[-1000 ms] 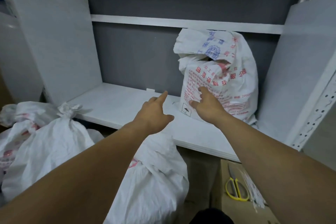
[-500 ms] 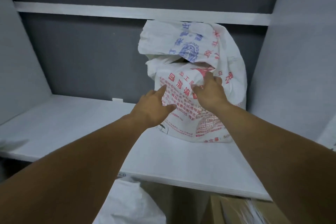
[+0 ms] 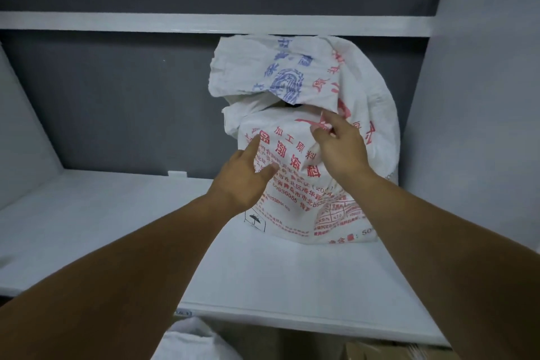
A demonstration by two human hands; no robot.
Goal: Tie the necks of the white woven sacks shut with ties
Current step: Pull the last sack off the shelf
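Observation:
A white woven sack (image 3: pixel 304 202) with red and blue print stands upright on the white shelf (image 3: pixel 117 231), against the dark back wall. Its top flap (image 3: pixel 268 67) is folded forward over a loose, untied mouth. My left hand (image 3: pixel 242 181) reaches to the sack's front, index finger stretched out and touching the red print, holding nothing. My right hand (image 3: pixel 339 146) is higher up at the sack's upper front, fingers spread just below the flap, touching the fabric. No tie is visible.
A white rail (image 3: pixel 175 23) crosses the back wall just above the sack. A grey side panel (image 3: pixel 473 126) stands right of the sack. Below the shelf edge, part of another white sack (image 3: pixel 193 342) and a cardboard box corner (image 3: pixel 359 352) show.
The view has come closer to the shelf and sack. Both hands have risen along the sack's front, the right one from its lower part up to just under the folded flap.

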